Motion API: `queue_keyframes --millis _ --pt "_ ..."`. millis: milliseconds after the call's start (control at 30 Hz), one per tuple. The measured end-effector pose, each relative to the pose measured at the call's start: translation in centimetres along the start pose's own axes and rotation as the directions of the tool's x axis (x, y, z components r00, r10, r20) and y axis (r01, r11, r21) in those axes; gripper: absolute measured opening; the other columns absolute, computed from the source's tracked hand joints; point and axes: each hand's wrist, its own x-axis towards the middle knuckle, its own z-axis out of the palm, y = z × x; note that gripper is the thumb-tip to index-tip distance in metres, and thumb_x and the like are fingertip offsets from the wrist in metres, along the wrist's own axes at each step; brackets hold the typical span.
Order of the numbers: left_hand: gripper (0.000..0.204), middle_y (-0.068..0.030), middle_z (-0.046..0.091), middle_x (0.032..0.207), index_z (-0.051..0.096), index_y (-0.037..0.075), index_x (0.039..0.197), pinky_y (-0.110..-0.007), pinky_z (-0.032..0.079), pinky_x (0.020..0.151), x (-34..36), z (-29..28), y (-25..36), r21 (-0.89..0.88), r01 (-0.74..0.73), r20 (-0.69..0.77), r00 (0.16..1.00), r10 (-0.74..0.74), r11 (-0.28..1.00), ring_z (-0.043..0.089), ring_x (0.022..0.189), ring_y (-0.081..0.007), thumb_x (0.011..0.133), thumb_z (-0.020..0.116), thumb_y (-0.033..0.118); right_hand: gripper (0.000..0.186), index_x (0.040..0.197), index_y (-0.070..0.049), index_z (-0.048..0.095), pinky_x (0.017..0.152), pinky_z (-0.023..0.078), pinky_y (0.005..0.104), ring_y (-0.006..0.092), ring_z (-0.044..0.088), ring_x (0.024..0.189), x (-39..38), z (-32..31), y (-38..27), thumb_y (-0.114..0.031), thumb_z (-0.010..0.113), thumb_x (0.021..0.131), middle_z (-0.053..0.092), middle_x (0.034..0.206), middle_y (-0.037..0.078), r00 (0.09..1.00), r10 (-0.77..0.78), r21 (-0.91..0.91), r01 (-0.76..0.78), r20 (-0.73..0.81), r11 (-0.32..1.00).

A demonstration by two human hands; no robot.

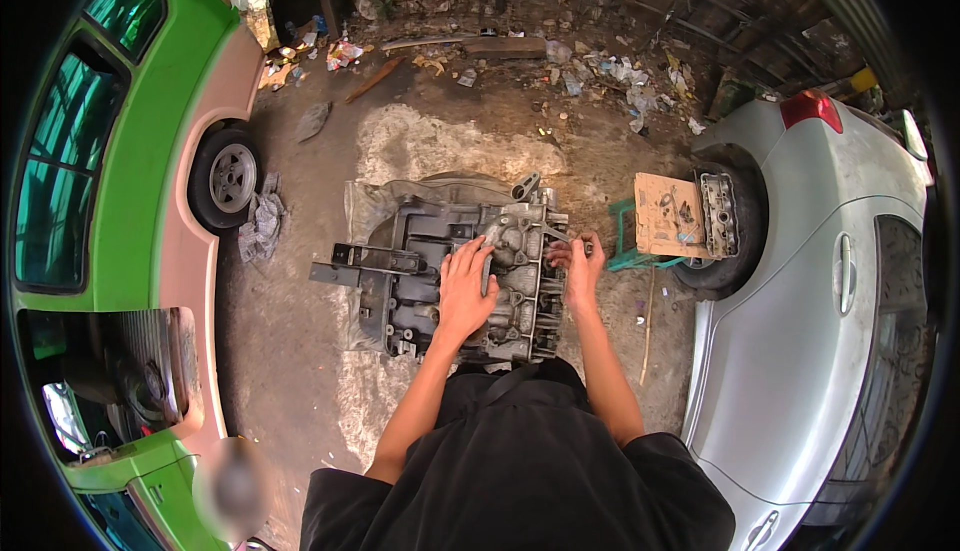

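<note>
In front of me an engine block [515, 286] of grey cast metal lies on the ground. My left hand [464, 289] rests flat on its upper face with the fingers spread. At the block's right edge, beside a row of studs or bolts, my right hand [582, 269] is closed with its fingers curled together. Something small and dark shows at those fingers, too small to name. A black metal bracket [375, 258] juts out from the block's left side. Grey sheeting [365, 213] lies under and behind the block.
To the right, a green stool [622, 241] carries cardboard [665, 211] with small parts, beside a long metal engine part [719, 213]. A silver car [790, 351] stands right, a green and pink vehicle [190, 81] left. Litter [630, 81] lines the far wall.
</note>
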Motion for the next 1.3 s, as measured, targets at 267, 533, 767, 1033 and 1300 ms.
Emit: queue_keyframes --millis 267,533,767,1033,1300 --pt "0.053 -0.0105 0.047 0.155 0.053 0.01 0.141 -0.053 0.027 0.123 0.1 0.1 -0.1 0.009 -0.009 -0.003 1.0 0.009 1.0 0.041 0.146 -0.0327 0.09 0.065 0.015 0.01 0.102 -0.007 0.046 0.07 0.06 0.0383 0.0297 0.075 0.083 -5.5 -2.7 3.0 -0.014 0.052 0.105 0.072 0.099 0.023 0.993 0.115 0.113 -0.119 0.038 0.986" --pt "0.053 -0.0118 0.048 0.154 0.054 0.01 0.14 -0.051 0.028 0.122 0.1 -0.1 0.1 0.003 -0.014 -0.015 1.0 0.014 1.0 0.042 0.145 -0.0353 0.089 0.066 0.014 0.006 0.101 -0.009 0.047 0.071 0.06 0.0385 0.0282 0.075 0.083 -5.3 -3.2 2.1 -0.012 0.051 0.105 0.072 0.1 0.024 0.973 0.181 0.141 -0.202 0.145 0.969" --pt "0.052 -0.012 0.048 0.154 0.054 0.009 0.14 -0.051 0.029 0.121 0.1 -0.1 0.1 0.001 -0.016 -0.019 1.0 0.016 1.0 0.042 0.144 -0.0356 0.089 0.066 0.013 0.008 0.1 -0.01 0.047 0.071 0.06 0.0385 0.0279 0.075 0.083 -5.4 -2.7 2.7 -0.014 0.051 0.105 0.072 0.1 0.023 0.961 0.206 0.134 -0.232 0.184 0.963" --pt "0.052 -0.0121 0.049 0.153 0.055 0.008 0.139 -0.051 0.03 0.121 0.1 -0.1 0.1 0.004 -0.023 -0.023 0.999 0.023 1.0 0.043 0.143 -0.036 0.089 0.066 0.012 0.007 0.102 -0.009 0.048 0.073 0.061 0.0382 0.0279 0.075 0.084 -5.5 -2.4 2.5 -0.014 0.052 0.105 0.072 0.101 0.023 0.955 0.22 0.133 -0.249 0.197 0.959" --pt "0.052 -0.0119 0.049 0.153 0.055 0.008 0.138 -0.051 0.03 0.12 0.1 0.0 0.0 0.012 -0.026 -0.024 0.999 0.026 1.0 0.043 0.143 -0.0355 0.088 0.067 0.012 0.011 0.102 -0.008 0.048 0.07 0.061 0.0381 0.0276 0.075 0.081 -5.1 -1.6 2.6 -0.015 0.056 0.104 0.071 0.098 0.022 0.955 0.211 0.064 -0.228 0.21 0.971"
